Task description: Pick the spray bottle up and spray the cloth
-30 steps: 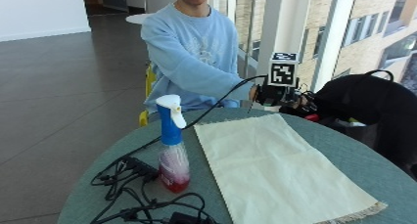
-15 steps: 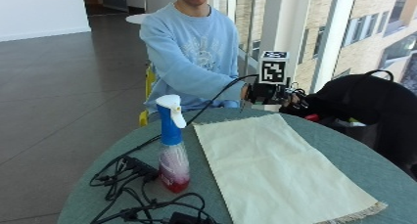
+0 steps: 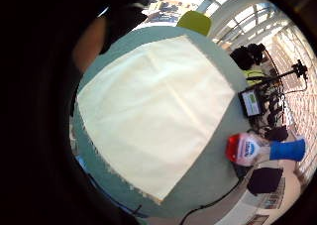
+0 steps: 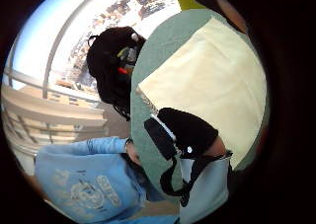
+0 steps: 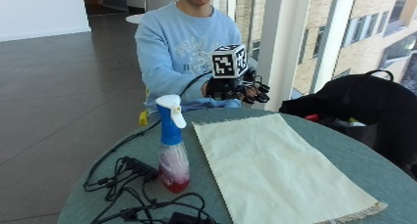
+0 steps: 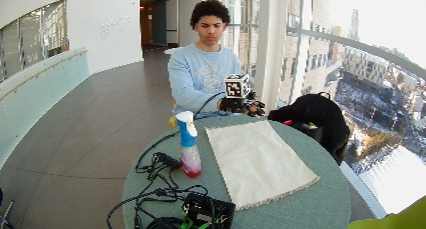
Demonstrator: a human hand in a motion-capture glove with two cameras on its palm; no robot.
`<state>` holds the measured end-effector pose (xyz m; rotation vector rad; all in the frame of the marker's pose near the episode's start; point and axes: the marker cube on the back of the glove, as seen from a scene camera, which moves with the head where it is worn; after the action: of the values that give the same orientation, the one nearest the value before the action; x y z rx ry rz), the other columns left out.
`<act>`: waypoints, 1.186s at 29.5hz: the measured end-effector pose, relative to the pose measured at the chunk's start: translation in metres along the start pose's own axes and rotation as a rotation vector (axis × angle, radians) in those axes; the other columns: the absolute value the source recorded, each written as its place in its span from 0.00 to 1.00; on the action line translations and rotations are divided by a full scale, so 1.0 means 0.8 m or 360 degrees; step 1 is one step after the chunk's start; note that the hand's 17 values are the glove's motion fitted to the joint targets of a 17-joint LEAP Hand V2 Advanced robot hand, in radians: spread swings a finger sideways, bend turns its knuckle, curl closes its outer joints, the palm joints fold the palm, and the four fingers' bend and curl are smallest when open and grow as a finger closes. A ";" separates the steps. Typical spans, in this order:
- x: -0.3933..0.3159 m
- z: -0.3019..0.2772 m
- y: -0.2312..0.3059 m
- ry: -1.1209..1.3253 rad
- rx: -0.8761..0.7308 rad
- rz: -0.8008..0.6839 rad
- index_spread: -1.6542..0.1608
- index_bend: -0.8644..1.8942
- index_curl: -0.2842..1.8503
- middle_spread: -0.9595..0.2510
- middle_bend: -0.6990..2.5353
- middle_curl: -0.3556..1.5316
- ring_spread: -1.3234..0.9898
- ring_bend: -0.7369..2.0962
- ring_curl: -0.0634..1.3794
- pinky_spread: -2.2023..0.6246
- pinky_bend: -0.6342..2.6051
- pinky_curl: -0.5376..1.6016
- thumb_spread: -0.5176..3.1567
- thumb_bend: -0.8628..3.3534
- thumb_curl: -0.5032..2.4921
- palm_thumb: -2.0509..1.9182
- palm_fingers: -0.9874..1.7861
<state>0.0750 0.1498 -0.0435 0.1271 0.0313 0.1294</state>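
The gloved right hand (image 5: 242,91) hangs above the table's (image 5: 329,136) far edge w/ fingers loosely curled, holding nothing. The spray bottle (image 5: 172,145) stands upright just beside the flat cloth (image 5: 270,165), well apart from the hand.

place: office-building atrium | cues: tall windows (image 6: 299,44), city view, curved corridor, tiled floor (image 6: 73,139)

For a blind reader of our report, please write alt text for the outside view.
A seated person holds a black-gloved right hand raised over the far edge of a round green table, fingers loosely curled and holding nothing. A cream cloth lies flat on the table; beside it stands a spray bottle with pink liquid, next to black cables.
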 end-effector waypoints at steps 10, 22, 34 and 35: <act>0.043 -0.040 0.099 0.0046 0.0113 0.0150 0.68 0.37 0.25 0.73 0.33 0.37 0.57 0.34 0.21 0.86 0.25 0.38 0.43 0.20 0.24 0.64 0.51; 0.136 -0.087 0.186 -0.0290 0.0440 0.0529 0.68 0.37 0.26 0.73 0.33 0.37 0.57 0.34 0.22 0.86 0.25 0.39 0.42 0.20 0.25 0.62 0.51; 0.252 -0.100 0.220 -0.0928 0.0729 0.0902 0.68 0.36 0.26 0.73 0.32 0.38 0.57 0.34 0.23 0.86 0.26 0.39 0.40 0.20 0.25 0.61 0.51; 0.262 -0.099 0.219 -0.0968 0.0764 0.0909 0.68 0.36 0.26 0.73 0.32 0.38 0.57 0.34 0.23 0.86 0.26 0.39 0.40 0.20 0.25 0.61 0.51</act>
<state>0.2573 0.3593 -0.1043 0.6504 -0.5889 0.6490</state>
